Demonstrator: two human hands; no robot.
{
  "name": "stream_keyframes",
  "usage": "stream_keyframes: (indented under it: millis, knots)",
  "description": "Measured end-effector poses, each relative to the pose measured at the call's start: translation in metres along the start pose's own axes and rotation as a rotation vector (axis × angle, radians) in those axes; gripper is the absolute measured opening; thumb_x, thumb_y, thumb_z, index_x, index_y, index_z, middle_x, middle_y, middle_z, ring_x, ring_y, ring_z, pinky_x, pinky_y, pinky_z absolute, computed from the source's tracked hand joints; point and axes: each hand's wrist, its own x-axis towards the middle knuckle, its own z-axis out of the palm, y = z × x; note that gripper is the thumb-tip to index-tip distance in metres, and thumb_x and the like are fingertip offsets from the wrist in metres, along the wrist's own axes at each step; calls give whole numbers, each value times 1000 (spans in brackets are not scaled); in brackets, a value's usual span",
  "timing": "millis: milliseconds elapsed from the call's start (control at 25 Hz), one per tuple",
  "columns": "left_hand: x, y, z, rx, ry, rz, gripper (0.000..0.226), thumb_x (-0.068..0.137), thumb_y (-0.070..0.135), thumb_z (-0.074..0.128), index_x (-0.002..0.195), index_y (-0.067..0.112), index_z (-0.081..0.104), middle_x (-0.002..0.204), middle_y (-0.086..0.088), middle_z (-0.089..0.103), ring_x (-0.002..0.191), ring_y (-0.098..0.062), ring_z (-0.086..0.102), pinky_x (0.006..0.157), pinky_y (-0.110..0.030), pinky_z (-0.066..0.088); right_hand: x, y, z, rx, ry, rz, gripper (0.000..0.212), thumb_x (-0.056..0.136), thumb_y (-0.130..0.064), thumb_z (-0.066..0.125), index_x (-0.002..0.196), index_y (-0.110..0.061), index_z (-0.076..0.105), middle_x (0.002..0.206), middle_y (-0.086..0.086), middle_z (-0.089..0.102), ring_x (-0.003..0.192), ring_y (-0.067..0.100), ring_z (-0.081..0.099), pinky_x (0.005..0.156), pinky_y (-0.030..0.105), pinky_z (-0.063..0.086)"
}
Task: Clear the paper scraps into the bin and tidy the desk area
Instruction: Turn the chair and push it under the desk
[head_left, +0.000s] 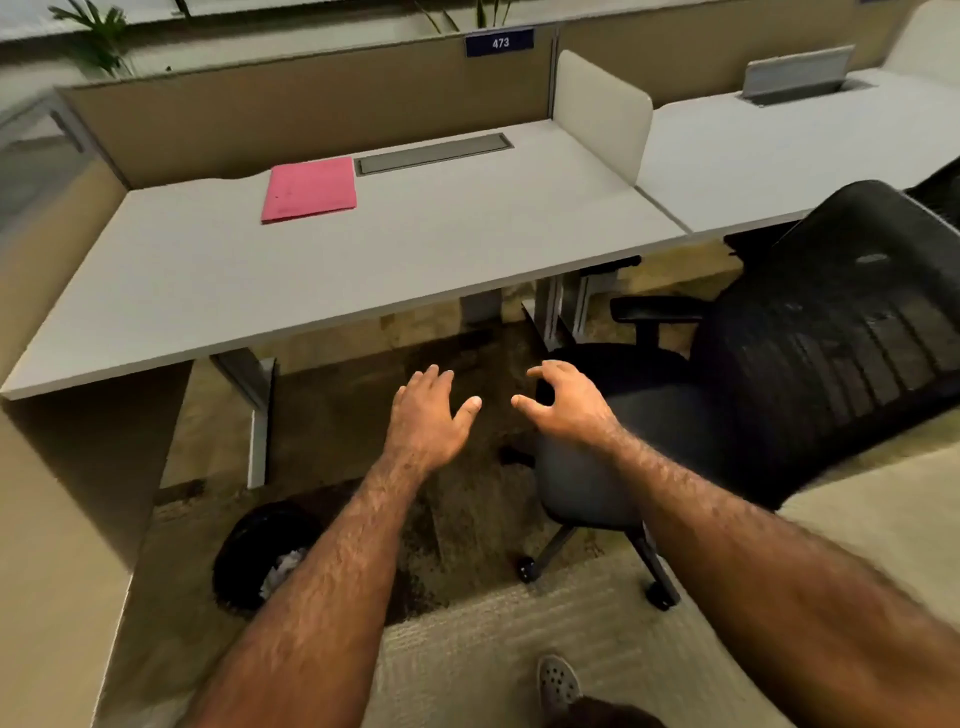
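Now we stand back from the pale grey desk top (415, 249), both hands empty — the chair looks like what is left to tidy.

White crumpled paper scraps (283, 569) already lie in the round black bin (244, 551) on the floor under our left forearm; only a flat pink folder (309, 189) rests on the desk, near its back edge. We judge the black mesh office chair (779, 374) should be gripped by its back and rolled squarely under the desk. Our left hand (428, 418) reaches forward, fingers relaxed; our right hand (569, 402) hovers just beside the seat, fingers loosely curved, grasping nothing.
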Motion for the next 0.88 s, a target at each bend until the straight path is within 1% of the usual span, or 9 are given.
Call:
stream_keyframes:
  millis: [200, 360, 520, 600, 760, 880]
  knots:
    - [-36, 22, 13, 49, -61, 134, 66, 96, 52, 41, 149, 15, 28, 159, -8, 22, 148, -24, 15, 120, -42, 11, -63, 15, -21, -9, 88, 74, 61, 84, -52, 64, 135, -21, 51, 149, 3, 42, 138, 20, 38, 110, 34, 34]
    - [-43, 62, 15, 82, -64, 261, 66, 96, 52, 41, 148, 14, 30, 159, -9, 24, 147, -25, 17, 119, -42, 13, -95, 29, -61, -1, 203, 134, 59, 84, -50, 64, 134, -19, 52, 147, 4, 44, 136, 20, 40, 109, 31, 33]
    - [-42, 115, 22, 80, -42, 376, 66, 95, 53, 42, 148, 15, 29, 158, -8, 25, 147, -26, 19, 119, -42, 14, -110, 54, -112, -29, 319, 171, 58, 85, -50, 64, 133, -18, 53, 145, 5, 47, 135, 19, 41, 110, 29, 32]
    - [-36, 145, 29, 81, -38, 424, 66, 95, 53, 41, 148, 16, 28, 158, -8, 25, 147, -26, 19, 119, -42, 14, -113, 71, -142, -41, 366, 173, 58, 85, -51, 63, 132, -18, 54, 142, 4, 49, 133, 18, 44, 108, 27, 32]
    - [-16, 221, 44, 83, -54, 514, 67, 95, 54, 41, 149, 17, 27, 159, -7, 24, 147, -25, 18, 119, -42, 14, -109, 120, -208, -37, 447, 173, 56, 84, -51, 63, 130, -21, 56, 136, 0, 55, 129, 17, 48, 109, 34, 38]
    - [-3, 277, 55, 61, -83, 532, 67, 95, 53, 42, 149, 17, 27, 159, -6, 23, 147, -25, 17, 120, -42, 14, -101, 158, -253, -36, 491, 199, 54, 83, -52, 64, 127, -22, 57, 133, -1, 57, 126, 18, 50, 107, 34, 40]
